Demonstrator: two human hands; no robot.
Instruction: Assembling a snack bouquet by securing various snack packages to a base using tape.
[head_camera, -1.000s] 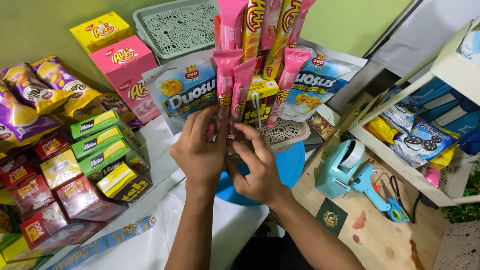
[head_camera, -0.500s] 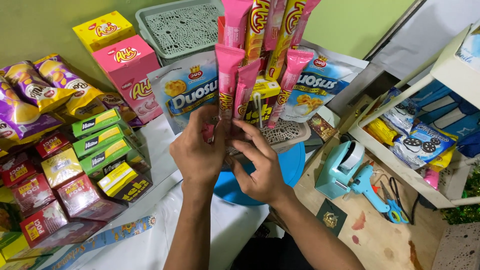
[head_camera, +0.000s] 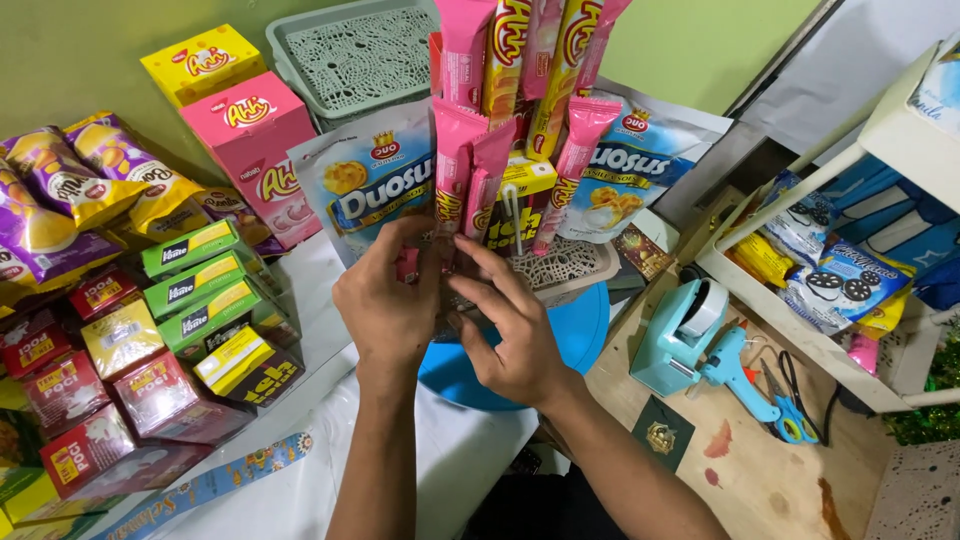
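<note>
Snack tower (head_camera: 520, 150) stands behind the blue round base (head_camera: 560, 340); assembly is judged under way. Left hand (head_camera: 385, 305) pinches a pink wafer stick (head_camera: 455, 165) at the tower's foot. Right hand (head_camera: 515, 330), fingers half-curled, presses alongside. Fixing it needs steady alignment.

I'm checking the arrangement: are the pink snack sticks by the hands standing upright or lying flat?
Upright. The pink snack sticks stand on end, a little tilted, in a cluster with yellow ones; the left hand and right hand meet at their lower ends.
</note>
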